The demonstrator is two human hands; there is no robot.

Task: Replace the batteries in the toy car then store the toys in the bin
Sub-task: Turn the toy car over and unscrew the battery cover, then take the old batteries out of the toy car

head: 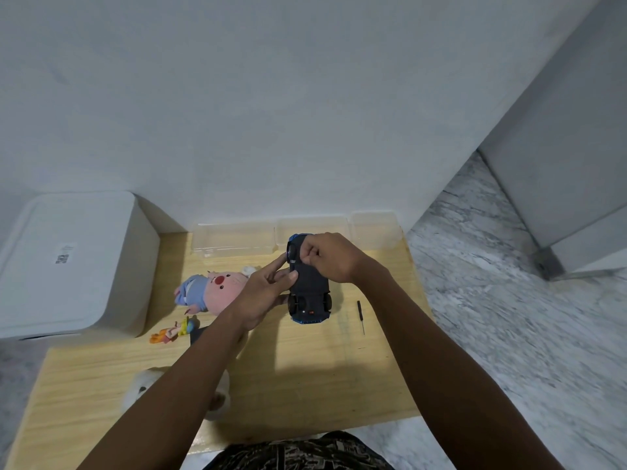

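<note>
A dark blue toy car [311,296] is held upside down above the wooden table [322,374], its black underside and wheels facing me. My left hand [263,293] grips its left side, thumb on the underside. My right hand [327,257] is curled over the far end of the car, fingertips pinched on the underside. A small black screwdriver [360,315] lies on the table to the right of the car. The white lidded bin [68,266] stands at the left. No batteries are visible.
A pink and blue plush [212,290] lies left of my hands, a small orange figure [171,332] in front of it. A white plush [146,388] sits under my left forearm. Clear plastic trays [234,240] line the wall. Marble floor lies to the right.
</note>
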